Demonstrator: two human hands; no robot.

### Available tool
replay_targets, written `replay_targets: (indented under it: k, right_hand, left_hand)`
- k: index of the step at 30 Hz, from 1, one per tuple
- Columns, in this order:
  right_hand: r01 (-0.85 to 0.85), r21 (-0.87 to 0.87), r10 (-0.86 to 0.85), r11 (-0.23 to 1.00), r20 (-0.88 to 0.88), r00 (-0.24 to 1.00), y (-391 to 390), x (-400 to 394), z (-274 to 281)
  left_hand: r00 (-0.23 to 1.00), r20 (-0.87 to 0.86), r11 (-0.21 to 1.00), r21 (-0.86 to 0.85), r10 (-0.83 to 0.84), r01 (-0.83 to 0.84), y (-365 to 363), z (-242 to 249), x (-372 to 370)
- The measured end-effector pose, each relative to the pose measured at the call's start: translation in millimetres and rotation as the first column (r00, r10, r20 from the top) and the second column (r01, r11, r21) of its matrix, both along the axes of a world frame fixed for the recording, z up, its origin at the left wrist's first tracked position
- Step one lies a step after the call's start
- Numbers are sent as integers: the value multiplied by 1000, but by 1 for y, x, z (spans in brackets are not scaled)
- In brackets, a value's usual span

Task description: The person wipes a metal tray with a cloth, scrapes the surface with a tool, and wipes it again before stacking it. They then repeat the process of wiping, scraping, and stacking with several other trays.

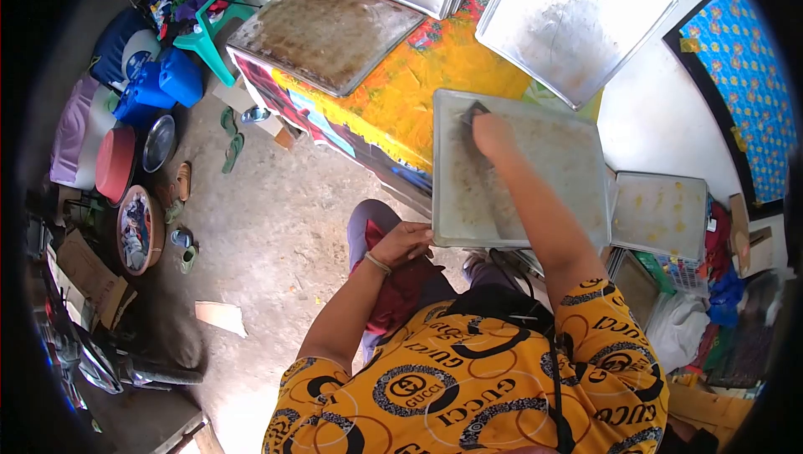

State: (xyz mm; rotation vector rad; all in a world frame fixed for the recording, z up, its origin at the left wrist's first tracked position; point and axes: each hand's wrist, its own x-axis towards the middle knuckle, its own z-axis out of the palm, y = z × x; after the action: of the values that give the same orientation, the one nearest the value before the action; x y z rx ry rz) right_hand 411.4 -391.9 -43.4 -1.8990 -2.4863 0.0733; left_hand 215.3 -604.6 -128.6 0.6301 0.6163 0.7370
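Note:
A shallow metal baking tray (560, 174) with a raised rim is in front of me, its far part against the cloth-covered table. My left hand (407, 242) grips the tray's near left corner, its fingers closed at the rim. My right hand (494, 138) is closed on a small dark, flat piece (473, 112), pressed to the tray's surface near its far left corner. What kind of piece it is, I cannot make out. A darker streak runs down the tray below my right hand; the rest of the surface looks pale and stained.
A brown-stained tray (326, 31) lies on the table's yellow cloth (389, 111). Another tray (577, 19) leans on the white wall, and a spotted tray (659, 213) rests at right. Basins (139, 228), sandals (233, 153) and a green chair (213, 35) stand at left.

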Motion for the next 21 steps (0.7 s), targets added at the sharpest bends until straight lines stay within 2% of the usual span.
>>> replay_targets:
  k: [3, 6, 9, 12, 15, 17, 21]
  right_hand:
    - [97, 49, -99, 994, 46, 994, -4, 37, 1]
    - [130, -5, -130, 991, 41, 991, -2, 42, 5]
    - [0, -9, 0, 1000, 52, 999, -3, 15, 0]
    - [-34, 45, 32, 998, 49, 998, -18, -9, -1]
    - [50, 42, -49, 998, -26, 998, 2, 28, -18]
    - [67, 76, -72, 995, 63, 995, 18, 74, -29]
    - [106, 38, -108, 994, 70, 992, 14, 78, -12]
  left_hand:
    - [998, -54, 999, -2, 33, -33, -2, 8, 1]
    - [998, -11, 998, 12, 66, -66, -2, 4, 4]
    - [996, 30, 995, 41, 89, -90, -2, 3, 6]
    - [995, -4, 995, 23, 97, -97, -4, 8, 5]
    - [990, -57, 991, 27, 130, -128, -5, 10, 6]
    - [985, -98, 990, 17, 143, -143, -7, 13, 7]
    - [986, -67, 989, 19, 150, -149, -7, 7, 5]
